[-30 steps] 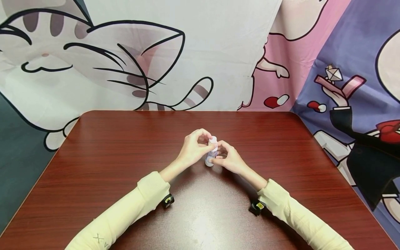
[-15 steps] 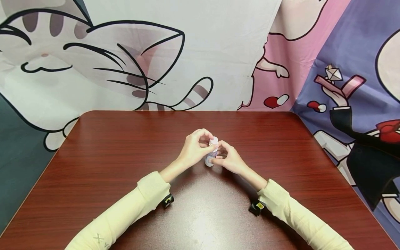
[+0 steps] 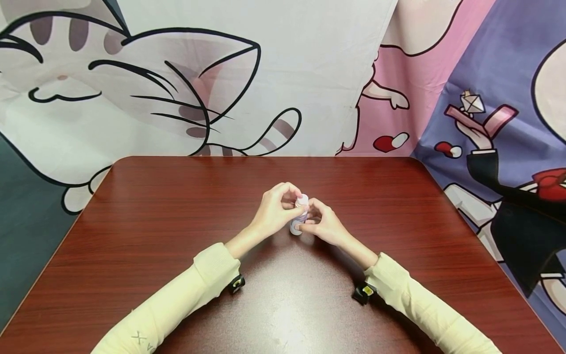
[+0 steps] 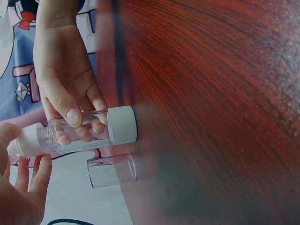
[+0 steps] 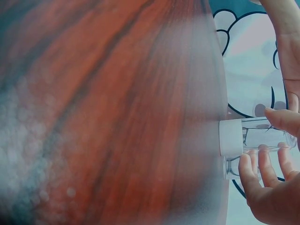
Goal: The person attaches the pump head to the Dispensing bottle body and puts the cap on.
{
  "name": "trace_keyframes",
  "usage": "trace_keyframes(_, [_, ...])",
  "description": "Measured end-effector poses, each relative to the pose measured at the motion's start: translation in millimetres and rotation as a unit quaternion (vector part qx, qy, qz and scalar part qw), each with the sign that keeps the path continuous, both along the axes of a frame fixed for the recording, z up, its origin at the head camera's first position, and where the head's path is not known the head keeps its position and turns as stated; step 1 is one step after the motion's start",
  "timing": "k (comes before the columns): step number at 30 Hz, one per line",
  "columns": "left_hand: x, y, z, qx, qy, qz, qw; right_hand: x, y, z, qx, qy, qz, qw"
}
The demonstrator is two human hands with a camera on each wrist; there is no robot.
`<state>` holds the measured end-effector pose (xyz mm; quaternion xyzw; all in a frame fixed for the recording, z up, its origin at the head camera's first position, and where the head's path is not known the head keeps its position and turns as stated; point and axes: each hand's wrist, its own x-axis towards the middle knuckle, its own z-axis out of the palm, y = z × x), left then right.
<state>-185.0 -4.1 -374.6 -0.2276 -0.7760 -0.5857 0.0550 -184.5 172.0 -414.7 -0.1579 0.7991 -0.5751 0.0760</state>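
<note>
A small clear bottle (image 4: 84, 133) with a white base (image 4: 123, 124) stands upright on the table in the head view. My right hand (image 3: 326, 226) grips its clear body, thumb on the near side and fingers behind. At the top, my left hand (image 3: 274, 209) pinches the white cap (image 4: 29, 140) between thumb and fingers. The left wrist view shows a clear neck between cap and body; I cannot tell whether the cap is loose. Beside the bottle is a clear cylindrical cover (image 4: 111, 171), also partly visible behind the base in the right wrist view.
The reddish-brown wooden table (image 3: 177, 196) stretches out around both hands, with a bright glare near its front. A printed cartoon cloth (image 3: 309, 64) hangs behind its far edge. Small black devices (image 3: 363, 293) are worn under both wrists.
Very little differs. Both hands keep their hold on the bottle, and the left thumb and white cap have shifted only slightly.
</note>
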Motion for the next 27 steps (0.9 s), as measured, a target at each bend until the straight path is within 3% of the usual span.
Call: trace_keyframes(27, [-2.2, -2.1, -7.4, -0.004, 0.01, -0.017, 0.9998, 0.0, 1.2, -0.2, 0.015, 0.002, -0.007, 1.0])
